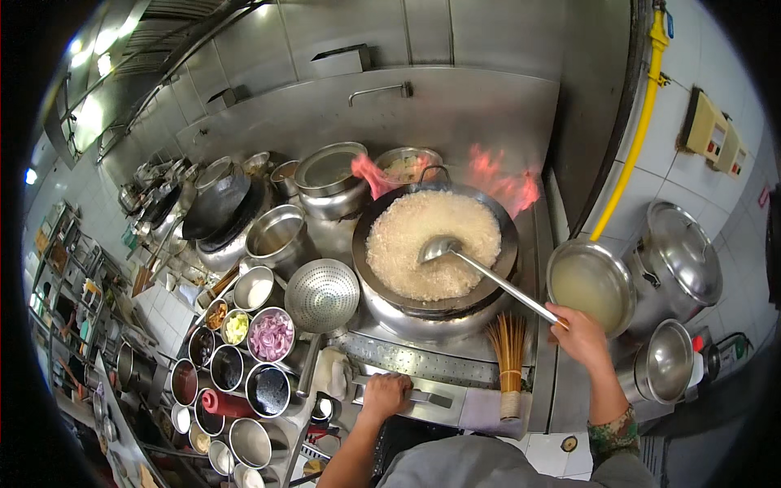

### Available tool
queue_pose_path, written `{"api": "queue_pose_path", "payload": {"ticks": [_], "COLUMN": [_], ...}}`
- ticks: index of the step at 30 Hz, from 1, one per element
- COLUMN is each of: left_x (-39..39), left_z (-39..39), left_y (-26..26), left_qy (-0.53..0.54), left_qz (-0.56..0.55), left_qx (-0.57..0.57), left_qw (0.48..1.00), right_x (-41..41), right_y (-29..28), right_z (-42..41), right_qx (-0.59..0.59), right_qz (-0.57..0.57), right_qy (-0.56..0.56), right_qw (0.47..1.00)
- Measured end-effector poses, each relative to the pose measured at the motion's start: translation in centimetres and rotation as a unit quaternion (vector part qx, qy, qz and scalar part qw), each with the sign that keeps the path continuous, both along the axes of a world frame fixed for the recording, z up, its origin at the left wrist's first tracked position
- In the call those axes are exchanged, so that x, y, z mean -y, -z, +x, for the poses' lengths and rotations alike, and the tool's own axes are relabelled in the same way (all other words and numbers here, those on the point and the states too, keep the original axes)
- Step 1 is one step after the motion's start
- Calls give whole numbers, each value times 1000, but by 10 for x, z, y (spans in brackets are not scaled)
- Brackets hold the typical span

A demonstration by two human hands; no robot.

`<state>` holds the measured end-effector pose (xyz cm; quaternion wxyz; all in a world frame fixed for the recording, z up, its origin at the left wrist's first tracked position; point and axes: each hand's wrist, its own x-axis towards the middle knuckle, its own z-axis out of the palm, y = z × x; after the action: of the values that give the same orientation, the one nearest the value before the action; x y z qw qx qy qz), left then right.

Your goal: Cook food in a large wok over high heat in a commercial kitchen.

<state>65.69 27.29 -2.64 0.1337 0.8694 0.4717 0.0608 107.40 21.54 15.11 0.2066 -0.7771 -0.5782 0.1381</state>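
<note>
A black wok [361, 235] sits on a round stove burner, full of pale, foaming, bubbling liquid [403, 244]; red flames rise behind it. My right hand [579, 332] is closed around the handle of a metal ladle [500, 282], whose bowl rests in the foam. At the stove's front edge, my left hand [387, 395] lies with curled fingers on a metal bar or handle [430, 399]; how firmly it grips cannot be seen. A perforated metal skimmer [322, 296] lies left of the wok. A bamboo wok brush [508, 366] stands to the right of my left hand.
Metal containers of chopped onion [271, 334], sauces and seasonings crowd the left, with a red squeeze bottle [229, 404]. A second wok [216, 207] stands back left. A pot of cloudy liquid [589, 287] and a lidded pot [683, 256] are at right. A faucet [378, 91] juts from the back wall.
</note>
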Motion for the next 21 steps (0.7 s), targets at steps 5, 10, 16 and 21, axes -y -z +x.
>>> {"api": "queue_pose_path", "payload": {"ticks": [5, 10, 16, 21], "left_x": [0, 0, 2, 3], "left_z": [1, 0, 2, 4], "left_y": [0, 5, 1, -6], "left_qy": [-5, -8, -13, -12], "left_qz": [30, 31, 34, 33], "left_qx": [31, 34, 23, 20], "left_qw": [999, 999, 999, 999], "right_x": [-30, -56, -86, -99], "right_y": [17, 23, 30, 44], "right_z": [-16, -40, -57, -42], "right_qx": [13, 16, 19, 16], "right_qz": [3, 10, 11, 37], "right_qy": [-10, 3, 15, 4], "right_qw": [1000, 1000, 1000, 999]}}
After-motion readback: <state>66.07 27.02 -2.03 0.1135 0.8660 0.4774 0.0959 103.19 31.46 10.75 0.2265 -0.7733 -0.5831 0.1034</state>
